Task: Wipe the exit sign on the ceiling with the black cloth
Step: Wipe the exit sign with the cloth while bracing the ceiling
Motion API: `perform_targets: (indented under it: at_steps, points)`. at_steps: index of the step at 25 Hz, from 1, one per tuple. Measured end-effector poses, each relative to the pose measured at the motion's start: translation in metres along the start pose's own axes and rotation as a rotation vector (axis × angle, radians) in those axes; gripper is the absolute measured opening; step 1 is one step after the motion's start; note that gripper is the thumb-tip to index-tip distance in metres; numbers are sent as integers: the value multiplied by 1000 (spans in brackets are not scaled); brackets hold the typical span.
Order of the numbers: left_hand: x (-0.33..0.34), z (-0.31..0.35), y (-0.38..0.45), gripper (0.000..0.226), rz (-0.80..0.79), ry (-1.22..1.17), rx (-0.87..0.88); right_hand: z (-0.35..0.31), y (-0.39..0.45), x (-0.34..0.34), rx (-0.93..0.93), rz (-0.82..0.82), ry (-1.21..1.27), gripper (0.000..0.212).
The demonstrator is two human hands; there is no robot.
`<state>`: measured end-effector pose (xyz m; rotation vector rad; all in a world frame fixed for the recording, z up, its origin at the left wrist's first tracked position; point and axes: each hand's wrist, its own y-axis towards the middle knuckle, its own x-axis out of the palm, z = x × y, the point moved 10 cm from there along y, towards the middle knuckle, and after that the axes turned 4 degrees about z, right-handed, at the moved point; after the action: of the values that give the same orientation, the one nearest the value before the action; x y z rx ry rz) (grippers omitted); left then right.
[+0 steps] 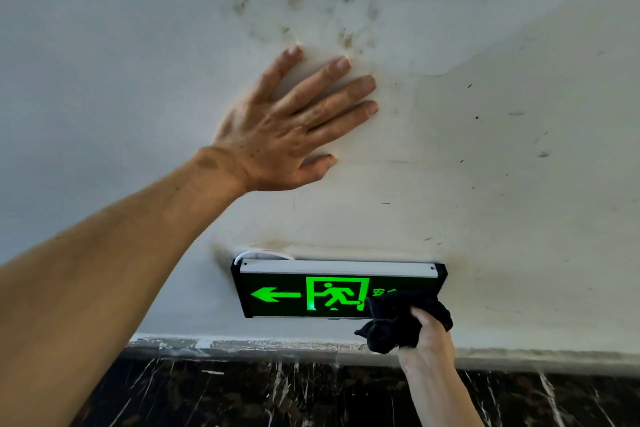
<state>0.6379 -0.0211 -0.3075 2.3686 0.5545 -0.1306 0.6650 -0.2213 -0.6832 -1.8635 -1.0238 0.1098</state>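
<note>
The exit sign (pixel 304 291) hangs from the white ceiling, a black box with a silver top strip, a lit green arrow and a running figure. My right hand (pixel 427 340) grips a bunched black cloth (pixel 398 319) pressed against the sign's right end, covering most of the green characters there. My left hand (pixel 291 125) lies flat on the ceiling above the sign, fingers spread, holding nothing.
The ceiling (pixel 485 149) is white with dark smudges and fingerprints (pixel 346 38) above my left hand. A white cable (pixel 263 255) loops out at the sign's top left. Below runs a dark marble wall (pixel 277 392) with white veins.
</note>
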Motion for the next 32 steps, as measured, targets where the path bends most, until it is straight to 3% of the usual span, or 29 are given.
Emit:
perform_targets:
  at_steps: [4,8,15,18,20,23,26,28,32]
  points:
    - [0,0,1,75,-19,-5,0,-14,-11,6,-76,-55,-13,26]
    - [-1,-1,2,76,-61,-39,0,-29,-35,17,-147,-148,-15,28]
    - [-3,-5,0,76,-317,-225,-54,-42,-122,36,-206,-544,-133,52]
    - [-18,2,3,72,-418,-286,-103,-52,-156,39,-209,-669,-141,34]
    - [-40,23,11,67,-396,-419,-176,-58,-168,39,-201,-704,-158,38]
    - [-65,52,-4,58,-361,-896,-603,-69,-182,41,-205,-738,-185,40]
    - [-69,95,-48,38,-426,-1366,-1069,-78,-192,43,-263,-717,-239,23]
    - [-73,121,-68,37,-429,-1565,-1271,-79,-196,44,-304,-699,-297,16]
    - [-74,145,-87,37,-313,-1846,-1570,-71,-203,46,-312,-660,-435,25]
